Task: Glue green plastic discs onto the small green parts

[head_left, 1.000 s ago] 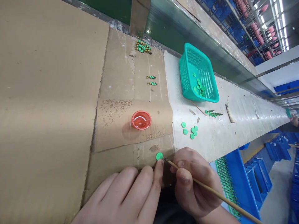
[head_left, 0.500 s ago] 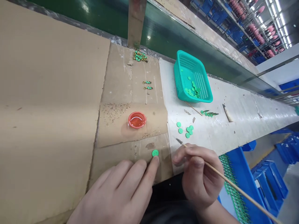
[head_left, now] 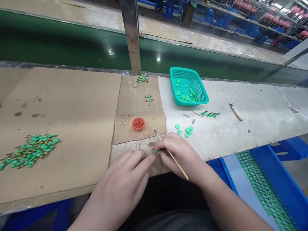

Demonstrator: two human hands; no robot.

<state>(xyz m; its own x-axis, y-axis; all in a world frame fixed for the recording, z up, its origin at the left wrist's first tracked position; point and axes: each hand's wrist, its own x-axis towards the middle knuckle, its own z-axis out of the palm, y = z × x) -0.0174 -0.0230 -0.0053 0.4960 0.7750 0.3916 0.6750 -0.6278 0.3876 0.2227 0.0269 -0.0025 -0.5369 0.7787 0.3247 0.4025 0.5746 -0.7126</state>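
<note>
My left hand (head_left: 127, 176) reaches to a green button (head_left: 155, 151) at the table's front edge, its index fingertip touching it. The fingers of my right hand (head_left: 178, 152) close on the same button from the other side, hiding most of it. A thin wooden brush (head_left: 174, 158) also rests in my right hand, its dark tip pointing up and left. Beyond my hands stands a small red dish (head_left: 138, 124) of liquid. Several loose green buttons (head_left: 187, 135) lie to the right of the brush tip.
A teal basket (head_left: 189, 102) with green discs stands at the back right. Green and gold pieces (head_left: 33, 150) are heaped on cardboard at left. A stick, a short row of pieces (head_left: 210, 115) and a knife-like tool (head_left: 236, 112) lie at right. A blue bin (head_left: 279, 173) is below.
My right hand has moved left to the button and now pinches it beside my left fingertip. The brush has swung with it. The head view has turned, showing more of the left side.
</note>
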